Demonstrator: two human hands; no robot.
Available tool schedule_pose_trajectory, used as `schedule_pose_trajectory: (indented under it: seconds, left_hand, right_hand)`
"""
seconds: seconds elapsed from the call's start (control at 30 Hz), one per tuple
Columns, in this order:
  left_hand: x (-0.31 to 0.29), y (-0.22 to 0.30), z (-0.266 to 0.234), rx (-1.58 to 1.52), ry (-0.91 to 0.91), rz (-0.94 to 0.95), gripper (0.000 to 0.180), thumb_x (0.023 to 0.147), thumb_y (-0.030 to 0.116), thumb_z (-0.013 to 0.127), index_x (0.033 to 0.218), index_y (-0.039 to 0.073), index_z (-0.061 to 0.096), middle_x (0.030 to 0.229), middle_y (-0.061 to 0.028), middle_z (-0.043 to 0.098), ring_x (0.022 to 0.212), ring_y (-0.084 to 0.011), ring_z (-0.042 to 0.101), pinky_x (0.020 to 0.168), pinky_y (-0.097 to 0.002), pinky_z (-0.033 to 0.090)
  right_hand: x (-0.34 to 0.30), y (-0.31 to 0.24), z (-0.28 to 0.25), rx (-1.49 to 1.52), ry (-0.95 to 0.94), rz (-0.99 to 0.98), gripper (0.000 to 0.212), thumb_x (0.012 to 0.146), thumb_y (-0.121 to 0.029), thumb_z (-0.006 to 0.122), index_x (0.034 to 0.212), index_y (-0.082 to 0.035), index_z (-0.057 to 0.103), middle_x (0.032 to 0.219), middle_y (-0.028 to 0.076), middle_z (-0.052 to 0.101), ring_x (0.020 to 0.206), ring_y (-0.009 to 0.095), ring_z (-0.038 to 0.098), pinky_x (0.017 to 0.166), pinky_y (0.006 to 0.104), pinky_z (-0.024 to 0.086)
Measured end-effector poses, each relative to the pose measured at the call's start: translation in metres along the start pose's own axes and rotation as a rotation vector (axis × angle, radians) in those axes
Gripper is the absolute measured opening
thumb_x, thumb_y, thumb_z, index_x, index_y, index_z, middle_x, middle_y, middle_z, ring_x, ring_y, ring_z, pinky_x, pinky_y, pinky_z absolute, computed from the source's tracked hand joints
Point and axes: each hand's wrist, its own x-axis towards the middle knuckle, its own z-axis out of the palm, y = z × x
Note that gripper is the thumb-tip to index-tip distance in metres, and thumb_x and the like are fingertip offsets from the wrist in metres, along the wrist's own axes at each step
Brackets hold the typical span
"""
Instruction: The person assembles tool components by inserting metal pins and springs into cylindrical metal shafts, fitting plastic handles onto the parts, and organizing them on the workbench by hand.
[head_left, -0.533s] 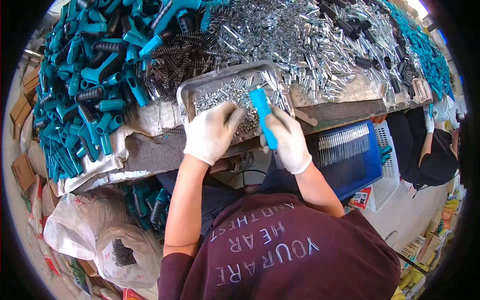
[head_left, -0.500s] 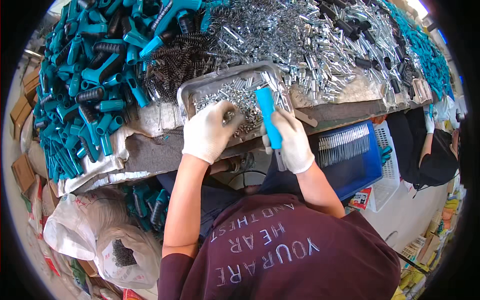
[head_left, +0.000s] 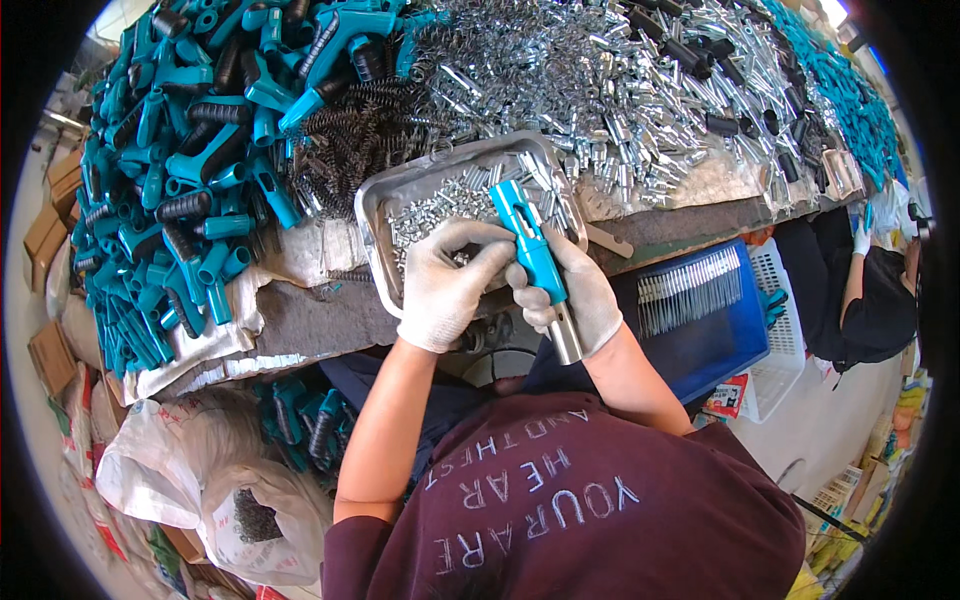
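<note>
My right hand, in a white glove, is closed around a teal tube-shaped housing. The housing tilts, its slotted end up and to the left; a shiny metal tube sticks out of its lower end. My left hand, also gloved, has thumb and fingers pinched together at the housing's slotted side. Whatever small thing those fingertips hold is too hidden to name. Beneath both hands, a metal tray on the bench edge contains many small silvery metal parts.
Teal handle housings are heaped at the left, beside dark springs. Loose metal pins and tubes cover the bench's far side. A blue bin of metal rods is at the right, near another person. White sacks stand lower left.
My left hand has come from over the tray's small parts to the teal housing. The housing has turned, so its slot and more of the metal tube now show.
</note>
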Motion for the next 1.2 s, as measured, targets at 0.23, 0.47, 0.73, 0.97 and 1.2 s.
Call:
schedule_pose_trajectory:
  seconds: [0.23,0.47,0.73,0.97,1.2]
  left_hand:
    - [-0.007,-0.008,0.006,-0.462,-0.008,-0.316,0.008,0.09,0.005,0.066,0.096,0.002,0.063,0.081,-0.003,0.064,0.066,-0.0092,0.059,0.058,-0.0229,0.047]
    - [-0.007,0.003,0.006,-0.789,-0.228,-0.406,0.014,0.093,0.011,0.061,0.104,0.008,0.054,0.095,-0.0034,0.063,0.078,-0.0132,0.061,0.07,-0.028,0.05]
    - [-0.022,0.006,0.038,0.276,-0.428,0.023,0.035,0.099,0.033,0.046,0.086,0.002,0.058,0.071,-0.0093,0.062,0.064,-0.0228,0.06,0.065,-0.0373,0.048]
    - [-0.019,0.011,0.069,-0.295,-0.52,-0.497,0.047,0.101,0.047,0.043,0.093,0.002,0.056,0.063,-0.0012,0.047,0.055,-0.0108,0.042,0.051,-0.0275,0.037]
    - [-0.007,0.014,0.049,-0.026,-0.682,-0.296,0.044,0.103,0.035,0.04,0.117,-0.003,0.057,0.068,0.001,0.048,0.059,-0.007,0.043,0.053,-0.0233,0.037]
  right_hand:
    - [-0.003,0.006,0.013,0.004,-0.005,0.018,0.045,0.104,-0.048,0.035,0.105,-0.011,0.06,0.079,0.006,0.066,0.054,0.012,0.059,0.042,0.0234,0.048]
    - [-0.009,0.015,0.011,0.156,-0.316,0.046,0.048,0.104,-0.051,0.033,0.105,-0.013,0.061,0.074,0.006,0.064,0.043,0.013,0.047,0.036,0.0227,0.036]
    - [-0.013,-0.013,0.016,-0.471,0.032,-0.632,0.049,0.097,-0.047,0.053,0.118,-0.003,0.056,0.091,0.008,0.064,0.072,0.015,0.062,0.065,0.0261,0.05]
    - [-0.022,-0.036,0.013,-0.014,0.106,-0.531,0.037,0.1,-0.039,0.052,0.116,-0.006,0.057,0.101,0.006,0.063,0.086,0.016,0.062,0.077,0.029,0.051]
    - [-0.027,-0.18,-0.055,-0.48,0.751,-1.296,0.032,0.101,-0.035,0.048,0.093,-0.006,0.058,0.075,0.002,0.056,0.065,0.012,0.054,0.06,0.0282,0.045]
